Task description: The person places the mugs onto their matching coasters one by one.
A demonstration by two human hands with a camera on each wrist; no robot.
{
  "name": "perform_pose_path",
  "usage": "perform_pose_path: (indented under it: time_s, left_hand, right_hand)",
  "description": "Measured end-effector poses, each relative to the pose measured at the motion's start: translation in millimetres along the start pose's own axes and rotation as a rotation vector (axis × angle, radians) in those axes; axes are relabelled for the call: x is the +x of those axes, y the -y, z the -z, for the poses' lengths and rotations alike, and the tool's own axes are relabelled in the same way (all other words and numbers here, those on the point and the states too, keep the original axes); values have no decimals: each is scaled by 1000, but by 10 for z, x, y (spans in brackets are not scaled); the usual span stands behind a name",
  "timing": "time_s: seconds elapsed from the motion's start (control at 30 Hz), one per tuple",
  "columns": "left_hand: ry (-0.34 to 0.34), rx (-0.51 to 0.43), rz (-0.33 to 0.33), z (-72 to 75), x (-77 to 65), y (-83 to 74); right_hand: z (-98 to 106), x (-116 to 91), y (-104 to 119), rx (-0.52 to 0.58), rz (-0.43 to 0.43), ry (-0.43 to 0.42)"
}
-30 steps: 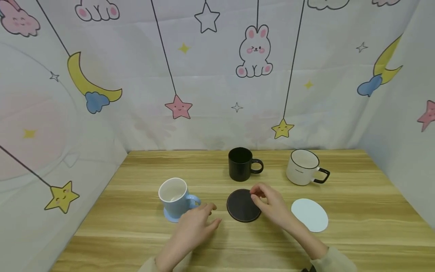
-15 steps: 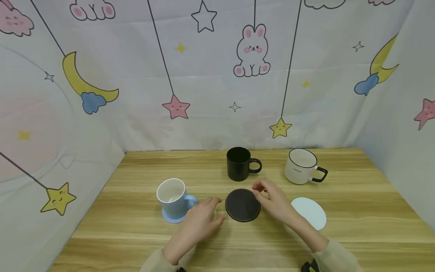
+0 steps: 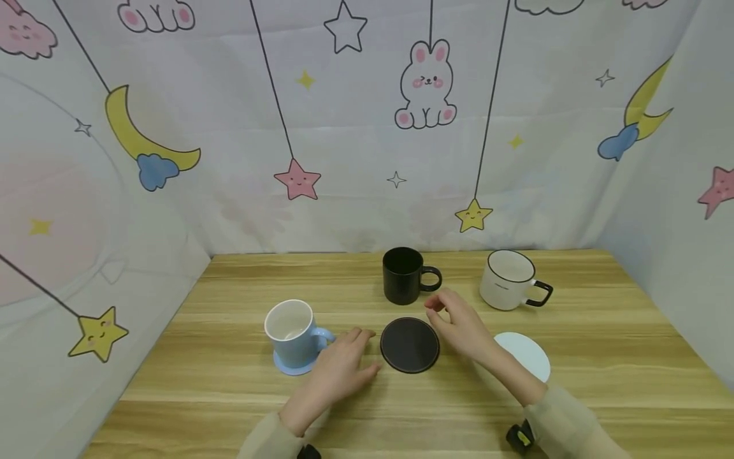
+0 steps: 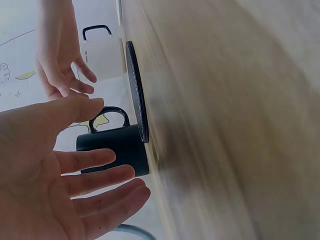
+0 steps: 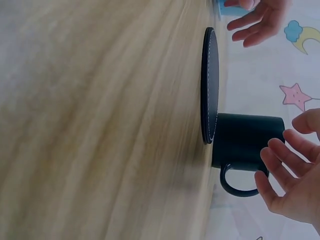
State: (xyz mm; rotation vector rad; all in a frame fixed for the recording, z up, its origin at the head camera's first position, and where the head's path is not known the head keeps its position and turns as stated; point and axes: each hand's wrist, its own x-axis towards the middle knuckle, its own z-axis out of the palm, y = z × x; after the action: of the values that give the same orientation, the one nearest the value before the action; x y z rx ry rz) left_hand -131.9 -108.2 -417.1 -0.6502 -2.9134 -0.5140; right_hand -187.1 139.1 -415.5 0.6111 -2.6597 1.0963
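A round black coaster with a stitched edge lies flat between my two hands. My left hand is held low on its left side, fingers spread and relaxed, holding nothing. To the coaster's upper right hovers my right hand, its fingers loosely bent with no object in them. Just behind the coaster stands a black mug, handle to the right. A light blue mug sits on a blue coaster, its handle right beside my left hand.
At the back right stands a white mug with a black rim and handle. A pale round coaster lies in front of it, partly covered by my right forearm. A printed curtain closes off the back of the wooden table.
My right hand has risen slightly away from the black coaster's edge toward the black mug. My left hand has shifted a little to the right and up. The mugs and coasters stay put.
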Motion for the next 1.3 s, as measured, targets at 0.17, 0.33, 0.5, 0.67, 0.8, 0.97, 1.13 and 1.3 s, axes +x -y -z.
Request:
perform_pose_path:
  time_s: [0.17, 0.33, 0.5, 0.67, 0.8, 0.97, 1.13, 1.3]
  left_hand:
    - [7, -11, -27, -39, 32, -5]
    - [32, -3, -16, -73, 69, -19]
    - [62, 13, 8, -88, 93, -24]
    - [70, 21, 10, -93, 104, -23]
    - [73, 15, 2, -106, 122, -20]
    - [86, 19, -3, -118, 153, -21]
    - [99, 18, -20, -122, 186, -13]
    - [133, 22, -30, -112, 201, -4]
  right_hand:
    - [-18, 56, -37, -2, 15, -14]
    - [-26, 120, -82, -22, 26, -40]
    - [-35, 176, -119, -25, 24, -65]
    - [-38, 210, -138, -17, 7, -74]
    - [-28, 226, -146, -13, -16, -75]
    - [-19, 262, -157, -15, -41, -76]
    - [-13, 307, -175, 6, -48, -100]
    - [-1, 360, -228, 21, -69, -116]
